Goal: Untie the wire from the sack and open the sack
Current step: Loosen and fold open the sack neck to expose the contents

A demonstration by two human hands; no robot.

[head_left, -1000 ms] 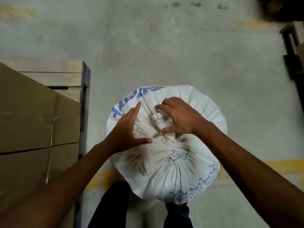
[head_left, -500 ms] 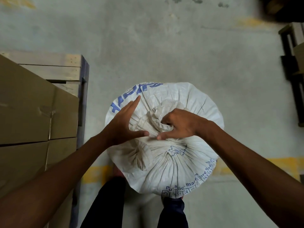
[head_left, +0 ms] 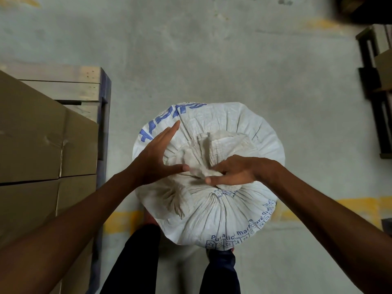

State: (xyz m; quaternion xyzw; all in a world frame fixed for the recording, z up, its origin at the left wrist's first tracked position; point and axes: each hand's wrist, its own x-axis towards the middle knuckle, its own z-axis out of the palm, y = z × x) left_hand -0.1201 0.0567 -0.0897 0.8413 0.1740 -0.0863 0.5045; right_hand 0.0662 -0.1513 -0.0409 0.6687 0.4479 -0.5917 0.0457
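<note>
Head view: white sack [head_left: 212,200] stands on the concrete floor [head_left: 212,49], between the person's legs. Right hand [head_left: 232,172] fingers pinch the bunched sack neck [head_left: 214,149]. Left hand [head_left: 158,158] rests flat on the sack, fingers wide. Cardboard boxes [head_left: 42,134] left.

A white sack [head_left: 222,209] with blue print stands on the concrete floor [head_left: 212,60], its gathered neck [head_left: 214,149] bunched on top. The left hand [head_left: 154,158] lies flat and spread against the neck's left side. The right hand [head_left: 233,172] clutches the neck from the right. Cardboard boxes [head_left: 42,145] sit on a pallet [head_left: 84,85] at left.
</note>
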